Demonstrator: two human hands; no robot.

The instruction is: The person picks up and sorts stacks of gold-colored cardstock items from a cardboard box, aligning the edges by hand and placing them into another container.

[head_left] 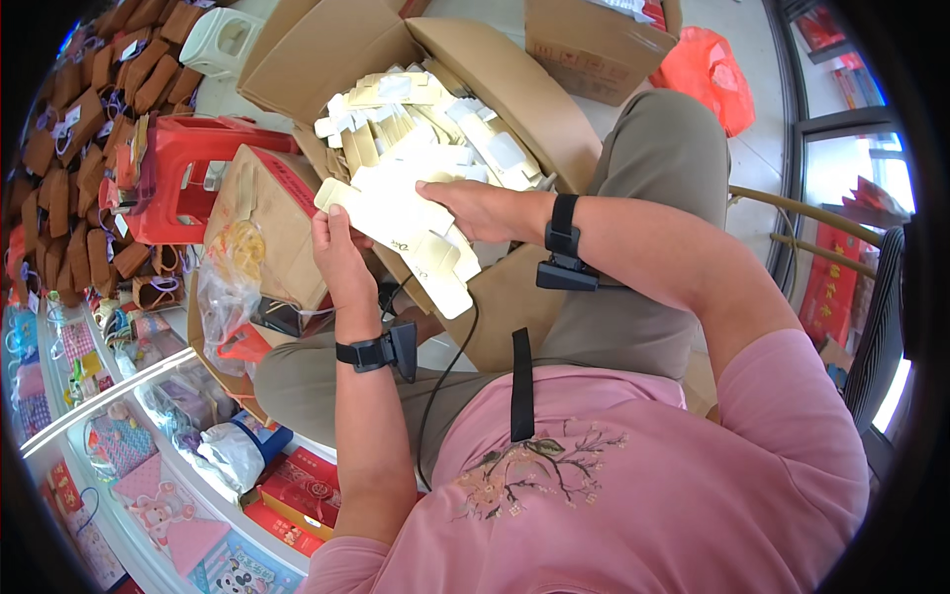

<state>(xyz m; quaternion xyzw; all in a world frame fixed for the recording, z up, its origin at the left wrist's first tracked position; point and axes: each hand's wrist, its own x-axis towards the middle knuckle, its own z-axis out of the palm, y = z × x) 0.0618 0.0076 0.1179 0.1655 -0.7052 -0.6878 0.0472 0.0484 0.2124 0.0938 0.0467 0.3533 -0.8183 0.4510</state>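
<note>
Several flat, cream-coloured folding cartons [438,271] lie fanned between my hands, over the near side of an open cardboard box. My left hand [345,252] pinches the left end of one carton between thumb and fingers. My right hand [482,211] holds the stack from the right, thumb on top, its fingers partly hidden beneath. Strong glare washes out the middle of the cartons. Behind them, the large cardboard box [519,93] holds a heap of similar cream cartons [401,111], some with window cut-outs.
A red plastic stool [200,137] and a taped cardboard box [282,200] stand at the left, with a clear plastic bag [234,289] beside them. Brown woven baskets fill the upper left. A black cable [438,393] hangs over my lap. Shelves of packaged goods lie lower left.
</note>
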